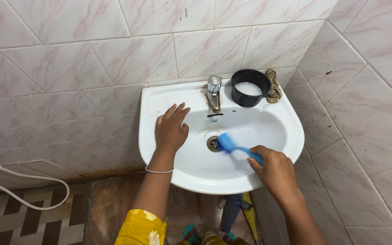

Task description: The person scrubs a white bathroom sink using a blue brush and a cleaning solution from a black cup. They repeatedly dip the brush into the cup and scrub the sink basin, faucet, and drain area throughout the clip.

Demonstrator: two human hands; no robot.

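Note:
A white wall-mounted sink [291, 131] fills the middle of the head view. My right hand [275, 172] grips the handle of a blue brush [228, 144], whose bristle head lies in the basin right beside the metal drain [213, 144]. My left hand [171, 128] rests flat on the sink's left rim, fingers spread, holding nothing. A thin bracelet circles that wrist. A metal tap [213, 92] stands at the back of the sink.
A black cup [250, 88] with white liquid sits on the back right rim, a brownish rag [273, 86] beside it. Marbled pink tiles cover the walls. A white hose [28, 190] hangs at the lower left. Tools lean under the sink [239, 211].

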